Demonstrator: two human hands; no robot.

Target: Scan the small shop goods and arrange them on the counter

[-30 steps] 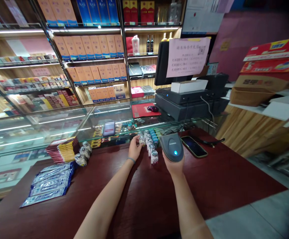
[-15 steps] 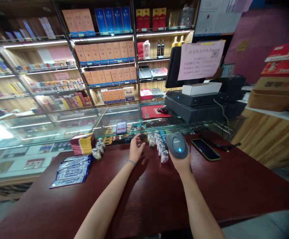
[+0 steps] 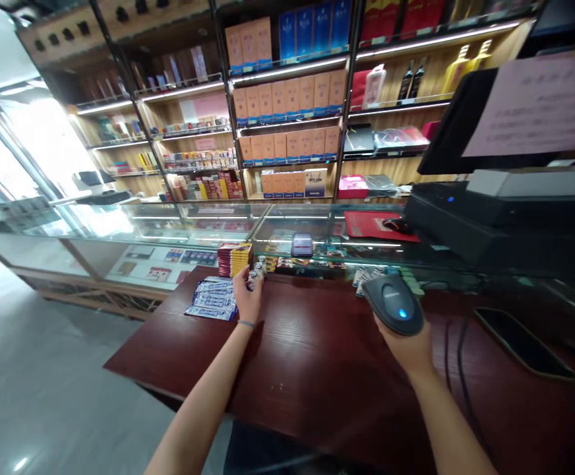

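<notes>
My left hand point(image 3: 248, 297) is at the near end of a short row of small jars with shiny lids point(image 3: 258, 266). Its thumb and fingers are curled round the nearest jar, which they partly cover. Just left of that hand lie blue-and-white packets point(image 3: 212, 298), and behind it stands a stack of red and yellow packs point(image 3: 234, 259). In my right hand point(image 3: 409, 343) is a dark handheld barcode scanner point(image 3: 395, 305) with a blue light glowing on top. More small jars point(image 3: 363, 280) show behind the scanner, partly hidden by it.
A phone point(image 3: 522, 343) lies at right on the dark red counter point(image 3: 307, 356), beside a black cable point(image 3: 458, 369). The glass display case point(image 3: 198, 224) runs along the back. A red mouse pad point(image 3: 371, 225) and a black register point(image 3: 505, 221) rest on the glass.
The view has swung left. My left hand has moved left from open space between the jar groups to the left-hand jars, and its fingers have closed in. The scanner stays in my right hand.
</notes>
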